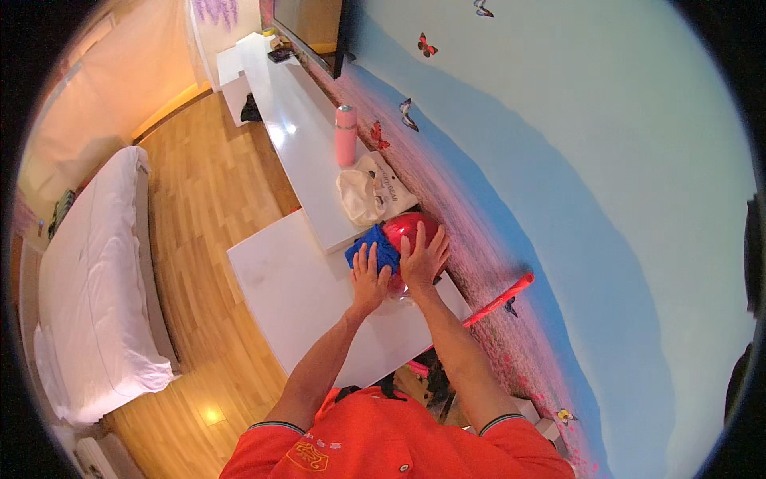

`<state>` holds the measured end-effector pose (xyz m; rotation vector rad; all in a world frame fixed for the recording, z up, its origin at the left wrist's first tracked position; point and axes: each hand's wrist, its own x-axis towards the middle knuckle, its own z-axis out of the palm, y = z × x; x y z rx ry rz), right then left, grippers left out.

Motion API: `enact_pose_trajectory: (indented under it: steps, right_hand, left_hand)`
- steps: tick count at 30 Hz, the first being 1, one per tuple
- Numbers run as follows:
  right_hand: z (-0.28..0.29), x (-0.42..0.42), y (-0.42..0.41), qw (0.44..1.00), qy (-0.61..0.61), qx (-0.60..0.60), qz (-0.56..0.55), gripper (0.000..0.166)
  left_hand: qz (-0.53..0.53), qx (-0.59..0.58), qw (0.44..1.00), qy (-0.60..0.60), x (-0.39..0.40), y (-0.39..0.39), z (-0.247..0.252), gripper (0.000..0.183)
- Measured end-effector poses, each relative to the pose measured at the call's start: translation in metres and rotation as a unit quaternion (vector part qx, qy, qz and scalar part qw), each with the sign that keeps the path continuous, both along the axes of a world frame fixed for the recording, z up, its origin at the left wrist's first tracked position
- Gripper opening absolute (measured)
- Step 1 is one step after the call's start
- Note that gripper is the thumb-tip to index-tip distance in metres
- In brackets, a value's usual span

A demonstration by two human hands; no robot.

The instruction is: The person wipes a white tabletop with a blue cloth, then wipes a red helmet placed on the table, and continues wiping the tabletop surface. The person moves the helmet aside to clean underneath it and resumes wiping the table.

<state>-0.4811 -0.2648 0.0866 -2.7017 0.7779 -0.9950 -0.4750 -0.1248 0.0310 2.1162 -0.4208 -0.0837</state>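
Observation:
A glossy red rounded object [404, 224], which looks like a helmet, sits on the low white table against the wall. My right hand [423, 257] lies over its right side with fingers spread, holding it. A crumpled blue cloth [365, 240] is under my left hand [370, 284], pressed against the left side of the red object. Both hands hide much of the object's lower part. Something clear and shiny shows below it, between my wrists; I cannot tell what it is.
Beyond my hands, a cream fabric bag [362, 194] and a pink bottle [346, 138] stand on the long white cabinet [287, 114]. A red-handled stick [499, 299] leans at the wall. A white-covered bed [99, 299] is left, across the wooden floor [203, 197]. A television [314, 30] hangs farther along.

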Motion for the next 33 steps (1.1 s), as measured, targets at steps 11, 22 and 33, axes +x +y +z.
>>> enact_pose_trajectory:
  steps: [11, 22, 33]
  right_hand:
    - [0.024, 0.004, -0.012, 0.939, 0.112, -0.155, 0.284, 0.044]
    - [0.034, 0.007, -0.027, 0.928, 0.102, -0.123, 0.336, 0.038]
    - [0.035, 0.020, -0.016, 0.923, 0.065, -0.116, 0.362, 0.036]
  left_hand:
    - [0.108, -0.038, 0.988, -0.106, -0.068, 0.003, -0.010, 0.072]
    - [0.151, -0.024, 0.987, -0.051, -0.003, -0.021, -0.005, 0.061]
    - [0.101, 0.076, 0.989, -0.079, 0.035, -0.009, -0.047, 0.054]
